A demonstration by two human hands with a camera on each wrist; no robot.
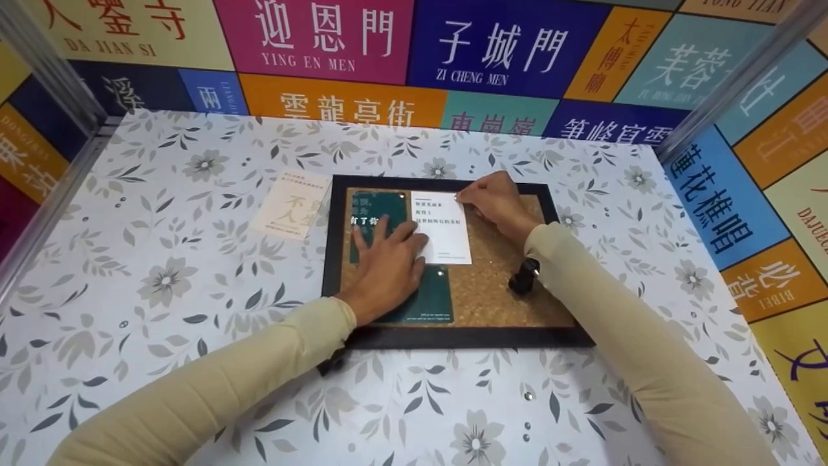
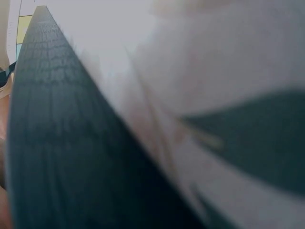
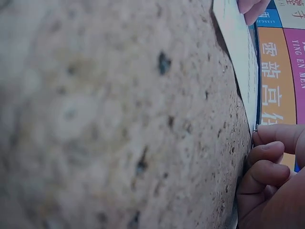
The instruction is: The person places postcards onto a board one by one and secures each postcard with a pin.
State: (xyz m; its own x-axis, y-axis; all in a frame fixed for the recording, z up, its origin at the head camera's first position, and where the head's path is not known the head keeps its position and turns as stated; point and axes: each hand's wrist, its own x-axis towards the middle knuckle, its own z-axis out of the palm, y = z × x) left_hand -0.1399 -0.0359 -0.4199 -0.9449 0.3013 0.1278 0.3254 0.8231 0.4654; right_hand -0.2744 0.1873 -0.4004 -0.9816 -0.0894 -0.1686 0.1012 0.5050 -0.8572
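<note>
Two hands on one white card (image 1: 443, 226), which lies on the cork board (image 1: 498, 285) inside its black frame (image 1: 453, 337), overlapping the right edge of a dark green card (image 1: 414, 304). Left hand (image 1: 387, 268) lies flat, fingers spread, fingertips pressing the white card's left edge down. Right hand (image 1: 495, 200) has fingers curled at the card's top right corner; the right wrist view shows fingertips (image 3: 274, 136) pinching something small and metallic there, probably a pushpin, can't confirm. The card looks like thin paper stock: light, flexible, creases easily, slides on cork unless held. Best handled by edges or corners, flat pressure to stop it shifting. Cork looks soft enough to take a pin. A cream card (image 1: 292, 206) sits apart on the floral tablecloth (image 1: 162, 278), left of the frame. Left wrist view too blurred to use.
</note>
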